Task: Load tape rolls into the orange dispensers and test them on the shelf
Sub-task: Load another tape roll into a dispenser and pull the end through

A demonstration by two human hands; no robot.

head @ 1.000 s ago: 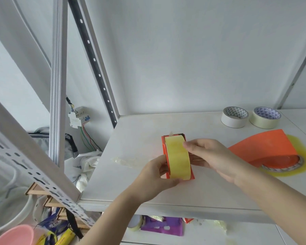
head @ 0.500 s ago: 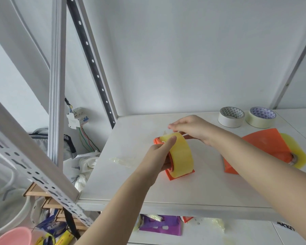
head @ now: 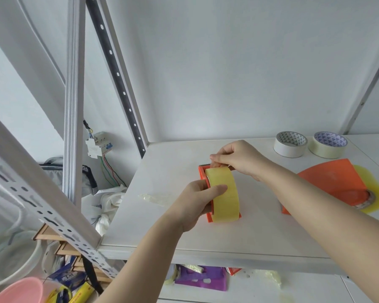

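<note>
An orange dispenser (head: pixel 202 173) with a yellow tape roll (head: pixel 224 196) seated in it rests on the white shelf (head: pixel 162 232). My left hand (head: pixel 197 203) grips the roll and dispenser from the left side. At the dispenser's far end, by the toothed blade, my right hand (head: pixel 239 158) pinches the tape's free end. A second orange dispenser (head: pixel 328 184) with a yellow roll (head: pixel 372 193) lies on its side to the right.
Two more tape rolls, one white (head: pixel 290 144) and one pale yellow (head: pixel 328 144), stand at the shelf's back right. A crumpled tape scrap (head: pixel 153 199) lies left of the dispenser. Metal shelf uprights (head: pixel 74 106) rise at left. Clutter and a pink basin (head: pixel 18 290) sit below.
My right hand went from the roll's side to the far blade end and now pinches the tape end. The dispenser turned a little on the shelf, still in my left hand.
</note>
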